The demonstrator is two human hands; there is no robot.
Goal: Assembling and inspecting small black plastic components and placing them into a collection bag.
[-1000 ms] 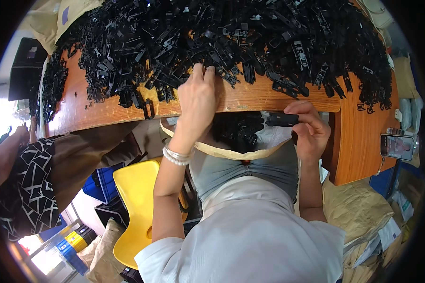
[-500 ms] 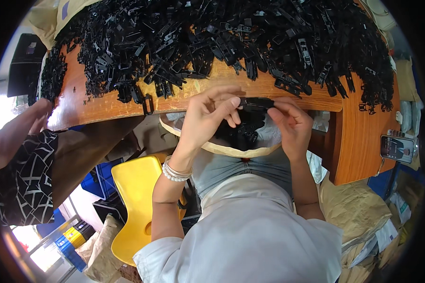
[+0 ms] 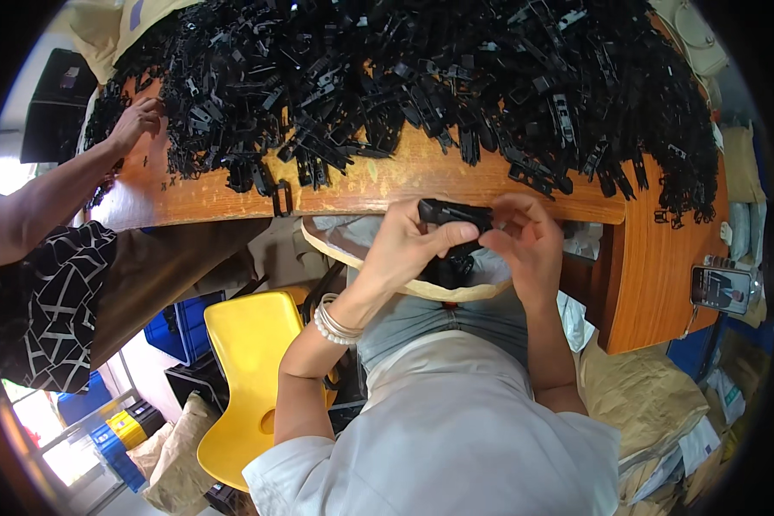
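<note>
Left hand [image 3: 404, 249] has come back from the heap; both it and right hand [image 3: 525, 241] now clamp one black plastic part [image 3: 451, 213] above the desk [image 3: 387, 185] edge

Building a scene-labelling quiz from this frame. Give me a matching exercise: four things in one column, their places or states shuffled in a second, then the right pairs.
Things:
1. black plastic part
2. yellow chair
3. phone
4. co-worker's hand

Places or states:
A. lying on the right end of the wooden table
B. pinched between the left hand and right hand
C. resting at the left edge of the heap of black parts
D. standing on the floor below the table, left of the person

Pairs: 1-B, 2-D, 3-A, 4-C
</note>
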